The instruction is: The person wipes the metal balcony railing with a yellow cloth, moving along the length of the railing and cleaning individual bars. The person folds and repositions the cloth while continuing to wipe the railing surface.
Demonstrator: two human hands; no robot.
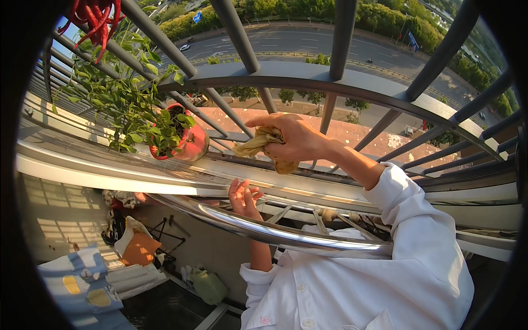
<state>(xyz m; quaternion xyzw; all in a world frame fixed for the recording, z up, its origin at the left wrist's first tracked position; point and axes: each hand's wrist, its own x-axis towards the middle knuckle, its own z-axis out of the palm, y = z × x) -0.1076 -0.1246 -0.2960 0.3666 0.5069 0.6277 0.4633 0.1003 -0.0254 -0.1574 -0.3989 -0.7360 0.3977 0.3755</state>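
My right hand (295,138) grips a crumpled yellowish cloth (260,142) beyond the window sill, close to the grey metal bars. Part of the cloth hangs below my palm. Lower down, my left hand (243,198) is raised by the inner edge of the white window frame (206,187), palm up with its fingers loosely apart and nothing in them. My left forearm passes behind a shiny metal rail (264,225). To the left of the cloth, a leafy green plant (119,97) grows in a red pot (198,142) on the ledge.
A window guard of grey bars (342,37) with a curved crossbar (297,74) stands in front. Red chilli peppers (97,20) hang at upper left. A road (284,41) lies far below. Indoors are a patterned blue-and-white cloth (82,284), an orange item (140,248) and a green bag-like object (209,285).
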